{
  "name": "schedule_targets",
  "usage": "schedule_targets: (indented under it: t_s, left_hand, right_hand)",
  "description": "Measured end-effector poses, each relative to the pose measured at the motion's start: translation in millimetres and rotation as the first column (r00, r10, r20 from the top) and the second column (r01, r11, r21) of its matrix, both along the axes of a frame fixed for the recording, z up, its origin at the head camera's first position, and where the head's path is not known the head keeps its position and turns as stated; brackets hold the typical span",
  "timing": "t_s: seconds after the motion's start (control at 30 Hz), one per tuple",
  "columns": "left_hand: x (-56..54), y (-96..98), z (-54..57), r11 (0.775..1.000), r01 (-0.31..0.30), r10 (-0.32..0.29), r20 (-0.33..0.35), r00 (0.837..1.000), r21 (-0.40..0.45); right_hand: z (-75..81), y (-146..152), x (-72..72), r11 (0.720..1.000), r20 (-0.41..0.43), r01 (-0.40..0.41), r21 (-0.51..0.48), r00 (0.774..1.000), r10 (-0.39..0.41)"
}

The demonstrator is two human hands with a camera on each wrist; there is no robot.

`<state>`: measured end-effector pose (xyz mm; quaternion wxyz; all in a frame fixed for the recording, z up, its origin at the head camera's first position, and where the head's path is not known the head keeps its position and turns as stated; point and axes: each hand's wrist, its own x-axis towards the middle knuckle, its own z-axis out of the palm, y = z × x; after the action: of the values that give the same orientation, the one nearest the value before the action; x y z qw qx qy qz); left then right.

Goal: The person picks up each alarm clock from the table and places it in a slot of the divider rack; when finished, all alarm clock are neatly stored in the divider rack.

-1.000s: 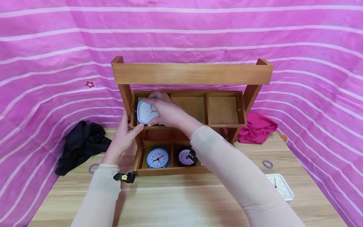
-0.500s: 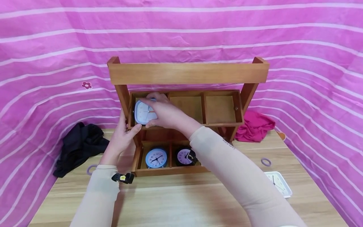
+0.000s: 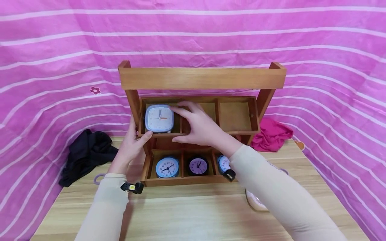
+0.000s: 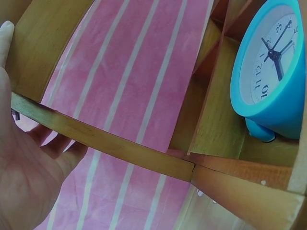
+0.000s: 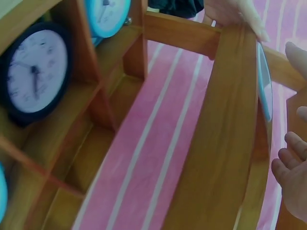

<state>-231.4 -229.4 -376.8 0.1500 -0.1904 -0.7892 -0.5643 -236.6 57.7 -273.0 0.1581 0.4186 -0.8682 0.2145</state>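
A light blue, rounded-square alarm clock (image 3: pixel 159 118) stands in the upper left compartment of a two-tier wooden rack (image 3: pixel 202 78), its face toward me. My left hand (image 3: pixel 129 145) grips the rack's left side, thumb at the front corner by the clock and fingers behind the wood. In the left wrist view, those fingers reach round a wooden strut (image 4: pixel 120 143). Just right of the clock, my right hand (image 3: pixel 200 125) has its fingers spread and holds nothing. Its index fingertip is close to the clock's upper right corner; whether they touch I cannot tell.
Below, a round blue clock (image 3: pixel 167 167), a black-rimmed purple clock (image 3: pixel 198 166) and another blue clock (image 3: pixel 224 163) fill compartments. Black cloth (image 3: pixel 87 154) lies left, pink cloth (image 3: pixel 272 134) right. A partly hidden clock (image 3: pixel 254 201) lies on the table under my right arm.
My right hand held the square clock in the upper left compartment earlier; now it has let go and moved right, fingers spread. My left hand keeps its grip on the rack.
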Motion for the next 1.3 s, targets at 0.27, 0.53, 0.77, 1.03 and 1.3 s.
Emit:
schedule_targets:
  t_s: [0.27,0.53,0.77,1.03,1.3]
  left_hand:
    - [-0.6,-0.1,-0.7,1.0,0.003,-0.003,0.0,1.0,0.001]
    - [-1.8,-1.4,-2.8,1.0,-0.007,0.007,-0.02,1.0,-0.005]
    - [-2.4,0.1,-1.0,1.0,0.013,-0.013,-0.016,1.0,0.014]
    - [-1.5,-1.7,0.5,1.0,0.015,-0.015,-0.005,1.0,0.009]
    - [-5.1,-1.4,-1.4,1.0,0.023,-0.022,-0.012,1.0,0.019]
  right_hand:
    - [-18.2,48,21.3,0.998,0.044,0.05,-0.023,0.998,-0.049]
    - [-35.6,89,47.1,0.993,0.067,0.112,-0.041,0.992,-0.109]
    - [-52.9,127,71.7,0.983,0.024,0.145,-0.108,0.989,-0.143]
    - [-85.1,162,97.0,0.969,0.044,0.23,-0.085,0.973,-0.227]
    - [-126.5,193,117.4,0.949,0.157,0.315,0.015,0.937,-0.313]
